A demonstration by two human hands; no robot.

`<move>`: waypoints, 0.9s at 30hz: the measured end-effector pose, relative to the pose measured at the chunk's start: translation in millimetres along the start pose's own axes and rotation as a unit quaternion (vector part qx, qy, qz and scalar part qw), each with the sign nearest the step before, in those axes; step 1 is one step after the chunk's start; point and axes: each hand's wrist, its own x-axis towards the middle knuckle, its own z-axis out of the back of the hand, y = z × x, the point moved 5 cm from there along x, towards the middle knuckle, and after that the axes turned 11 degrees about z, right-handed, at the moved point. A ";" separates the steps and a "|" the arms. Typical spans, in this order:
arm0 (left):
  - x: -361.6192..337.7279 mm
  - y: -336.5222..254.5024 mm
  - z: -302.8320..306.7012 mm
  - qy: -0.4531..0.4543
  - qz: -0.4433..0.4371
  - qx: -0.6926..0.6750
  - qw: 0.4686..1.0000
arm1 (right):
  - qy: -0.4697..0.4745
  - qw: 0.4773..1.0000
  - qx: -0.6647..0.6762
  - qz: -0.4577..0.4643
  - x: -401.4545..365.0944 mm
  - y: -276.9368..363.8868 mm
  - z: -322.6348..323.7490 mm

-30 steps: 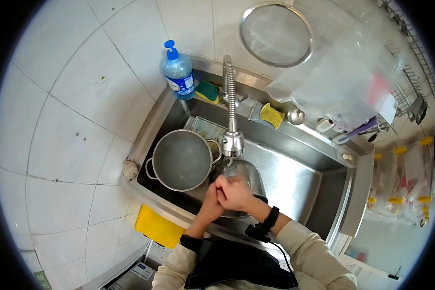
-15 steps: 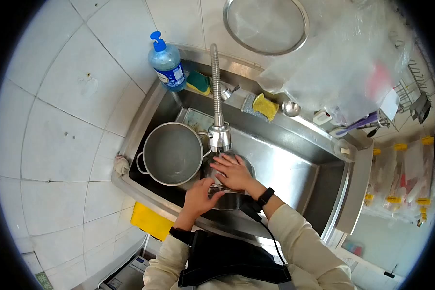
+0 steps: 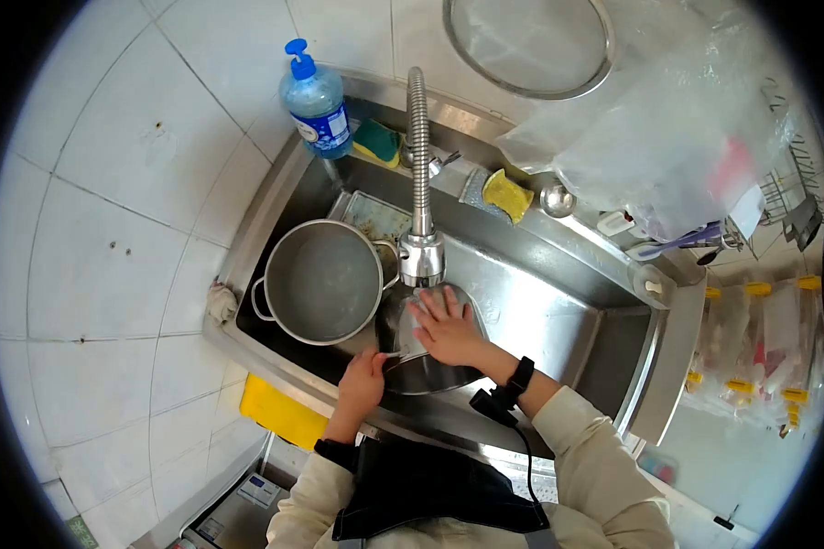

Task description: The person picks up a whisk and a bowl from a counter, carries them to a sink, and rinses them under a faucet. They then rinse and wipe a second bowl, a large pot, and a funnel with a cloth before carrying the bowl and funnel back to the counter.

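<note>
Under the faucet head (image 3: 422,260), a round metal vessel (image 3: 426,377) sits tilted in the sink. My left hand (image 3: 361,382) is closed on a thin handle or rim at the vessel's left side. My right hand (image 3: 449,329) lies with spread fingers against the inside of the vessel, just below the faucet. To the left stands a large grey pot (image 3: 324,282) with two side handles and cloudy liquid in it. Whether anything small is under my right palm is hidden.
A blue soap bottle (image 3: 317,105), a green-yellow sponge (image 3: 377,142), a yellow sponge (image 3: 507,196) and a metal ladle (image 3: 557,199) line the sink's back ledge (image 3: 471,128). A round strainer (image 3: 529,46) and plastic bags (image 3: 668,128) are behind. A yellow cloth (image 3: 282,412) hangs in front.
My left hand has moved down and left, away from my right hand, with its fingers now closed. My right hand's fingers have spread, and the vessel is turned and tilted differently.
</note>
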 end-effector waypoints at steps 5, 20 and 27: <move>1.6 26.0 -5.3 0.055 0.074 0.002 0.996 | 0.013 0.991 0.096 0.088 10.5 -60.5 -25.7; -0.3 23.0 -7.9 0.058 0.026 0.301 0.951 | -0.457 0.608 0.518 -0.391 -92.6 -158.0 -98.1; -7.3 -29.5 -9.6 -0.005 -0.014 0.094 0.996 | -0.374 0.860 0.200 -0.282 -24.3 -133.1 24.9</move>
